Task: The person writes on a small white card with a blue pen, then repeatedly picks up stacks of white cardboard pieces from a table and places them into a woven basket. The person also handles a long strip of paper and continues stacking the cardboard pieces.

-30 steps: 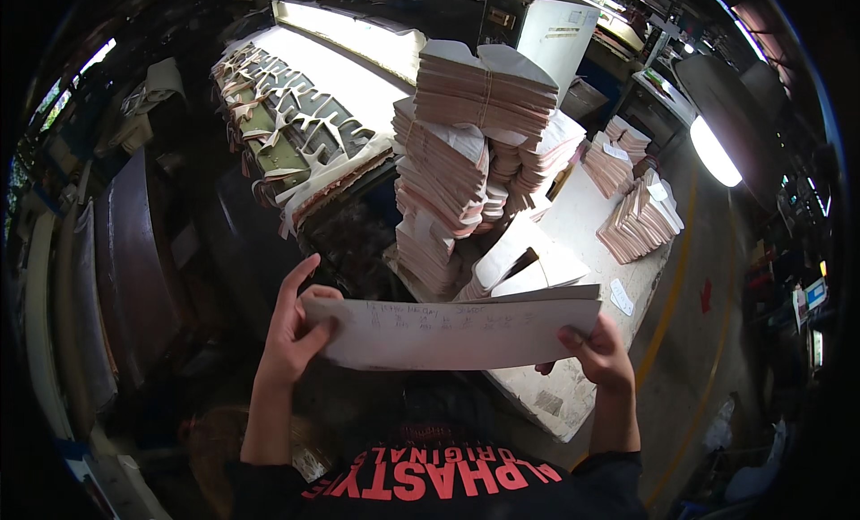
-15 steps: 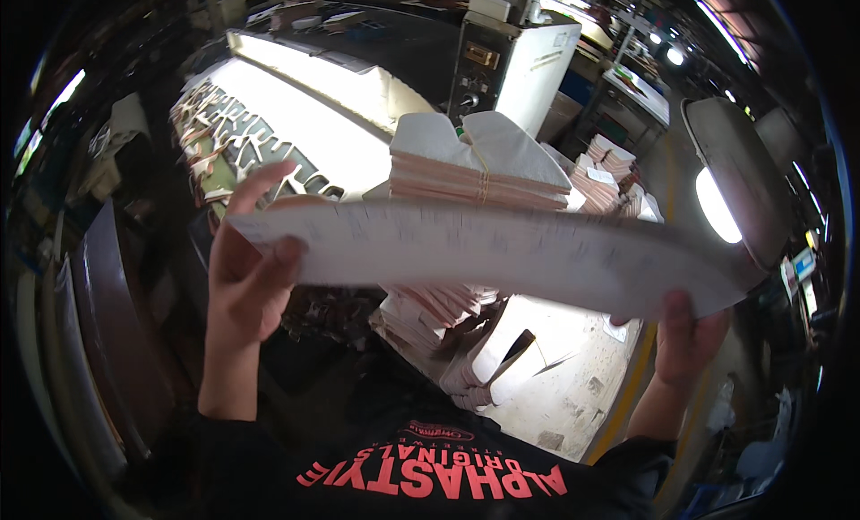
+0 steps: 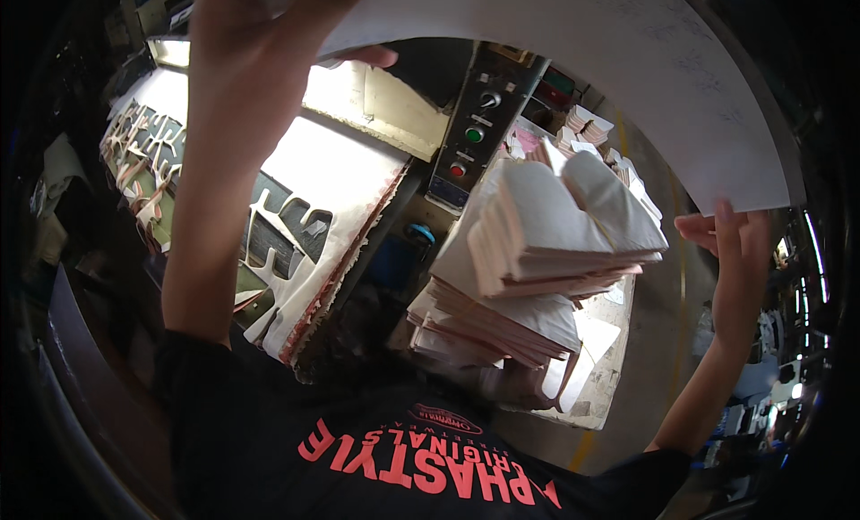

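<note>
A long white sheet [image 3: 573,27] with faint pen marks is held up high, curving across the top of the view. My left hand [image 3: 246,72], smeared by motion, is closed on its left end, which is partly cut off by the upper edge. At the sheet's lower right corner, the fingers of my right hand [image 3: 733,238] pinch it. Below the sheet stands a pile of cut white pieces [image 3: 573,220] with pinkish edges, rounded lobes on top and a thin tie round them.
A dark control panel [image 3: 470,130] with a knob, a green button and a red button rises behind the pile. To the left lie white layers [image 3: 336,175] with branching cut-out scraps. More bundles [image 3: 587,126] stand farther back. A floor aisle [image 3: 663,341] runs along the right.
Both hands have risen with the sheet, from chest height to the top of the view. The view has also shifted, showing the pile and control panel more fully.
</note>
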`<action>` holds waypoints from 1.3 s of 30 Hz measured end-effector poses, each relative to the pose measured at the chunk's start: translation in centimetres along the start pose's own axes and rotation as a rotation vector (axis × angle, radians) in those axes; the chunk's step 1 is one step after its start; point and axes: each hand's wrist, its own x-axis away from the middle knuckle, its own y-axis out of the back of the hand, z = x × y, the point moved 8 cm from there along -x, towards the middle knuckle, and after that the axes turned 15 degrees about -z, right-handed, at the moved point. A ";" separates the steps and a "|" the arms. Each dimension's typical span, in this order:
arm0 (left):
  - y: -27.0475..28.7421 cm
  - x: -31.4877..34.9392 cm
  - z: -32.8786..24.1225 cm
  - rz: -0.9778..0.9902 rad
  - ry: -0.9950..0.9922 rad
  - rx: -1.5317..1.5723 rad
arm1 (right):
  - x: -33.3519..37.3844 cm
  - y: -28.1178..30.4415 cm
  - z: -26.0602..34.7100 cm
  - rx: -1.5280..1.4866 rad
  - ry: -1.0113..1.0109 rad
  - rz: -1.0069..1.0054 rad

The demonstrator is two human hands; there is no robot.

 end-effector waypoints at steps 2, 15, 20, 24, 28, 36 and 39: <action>0.7 -0.2 1.4 0.026 0.009 0.050 | 0.8 -1.1 0.8 -0.040 0.077 0.058; 2.8 -2.2 9.3 -0.014 0.223 -0.163 | -4.0 -4.5 12.5 0.659 0.911 -0.225; 0.9 -3.4 12.1 -0.001 0.241 -0.050 | -6.7 -7.0 14.9 0.582 0.988 -0.216; -0.3 -3.3 15.0 0.036 0.401 -0.002 | -10.5 -8.9 15.4 0.522 1.039 -0.258; -1.9 -4.8 15.5 0.080 0.281 -0.038 | -16.0 -10.7 15.7 0.578 1.086 -0.413; -4.4 -7.7 16.0 0.097 0.139 -0.177 | -20.8 -12.6 17.4 0.574 0.881 -0.219; -5.3 -8.1 16.7 0.129 0.182 -0.175 | -21.1 -12.4 17.6 0.499 0.809 -0.200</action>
